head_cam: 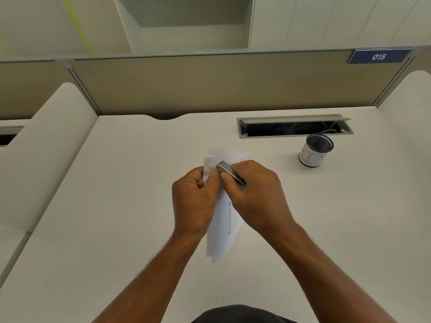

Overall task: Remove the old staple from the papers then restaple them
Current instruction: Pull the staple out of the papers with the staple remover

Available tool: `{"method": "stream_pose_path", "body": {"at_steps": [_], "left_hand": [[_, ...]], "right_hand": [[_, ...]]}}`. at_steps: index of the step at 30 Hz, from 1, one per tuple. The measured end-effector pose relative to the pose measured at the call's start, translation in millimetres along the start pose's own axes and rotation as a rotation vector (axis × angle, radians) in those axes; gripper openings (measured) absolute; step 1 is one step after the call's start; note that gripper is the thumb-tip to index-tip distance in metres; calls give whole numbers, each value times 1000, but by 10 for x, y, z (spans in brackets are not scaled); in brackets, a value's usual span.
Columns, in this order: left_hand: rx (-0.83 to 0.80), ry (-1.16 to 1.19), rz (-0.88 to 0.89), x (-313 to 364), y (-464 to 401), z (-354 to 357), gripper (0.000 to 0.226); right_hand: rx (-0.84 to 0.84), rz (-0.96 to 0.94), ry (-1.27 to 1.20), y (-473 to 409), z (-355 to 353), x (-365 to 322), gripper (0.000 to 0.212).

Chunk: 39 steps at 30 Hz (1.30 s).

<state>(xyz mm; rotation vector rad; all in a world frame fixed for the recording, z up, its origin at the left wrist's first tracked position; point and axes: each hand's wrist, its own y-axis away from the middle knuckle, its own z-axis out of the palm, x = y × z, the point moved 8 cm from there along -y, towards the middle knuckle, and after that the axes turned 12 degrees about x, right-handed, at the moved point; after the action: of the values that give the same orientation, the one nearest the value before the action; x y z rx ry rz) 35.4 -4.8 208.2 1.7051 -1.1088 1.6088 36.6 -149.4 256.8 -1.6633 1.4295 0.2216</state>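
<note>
Bare forearms, no sleeves; dark garment.

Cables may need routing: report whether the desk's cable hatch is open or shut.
Open. The cable hatch has its grey lid tilted up at the back, exposing a dark recess with cables inside.

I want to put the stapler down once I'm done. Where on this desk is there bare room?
The desk is bare left of the left hand, out to the side partition. It is also bare right of the right hand, in front of the mesh cup. Crowded only in the centre, where both hands hold the papers and stapler.
</note>
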Motion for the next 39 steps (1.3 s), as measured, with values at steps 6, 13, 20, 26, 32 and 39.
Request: {"method": "stream_pose_path", "body": {"at_steps": [6,13,20,26,32,39], "left_hand": [[-89,-100,18,22,-85,6,20],[-222,-165,76,91,-167,26,15],[-319,-225,189,200,-177,66,14],[-358,-232,266,256,-171,85,26],[-376,-288,350,276,-172,86,24],[-395,-318,407,342,-134,104,29]], "right_hand": [[-128,48,-27,-88,10,88,35],[-324,251,-67,-203,20,242,39],[-466,318,-45,-302,3,302,38],[-529,390,-76,-335,-10,281,33],[-557,452,-125,-331,6,275,29],[-590,464,-119,-357,28,310,26]]}}
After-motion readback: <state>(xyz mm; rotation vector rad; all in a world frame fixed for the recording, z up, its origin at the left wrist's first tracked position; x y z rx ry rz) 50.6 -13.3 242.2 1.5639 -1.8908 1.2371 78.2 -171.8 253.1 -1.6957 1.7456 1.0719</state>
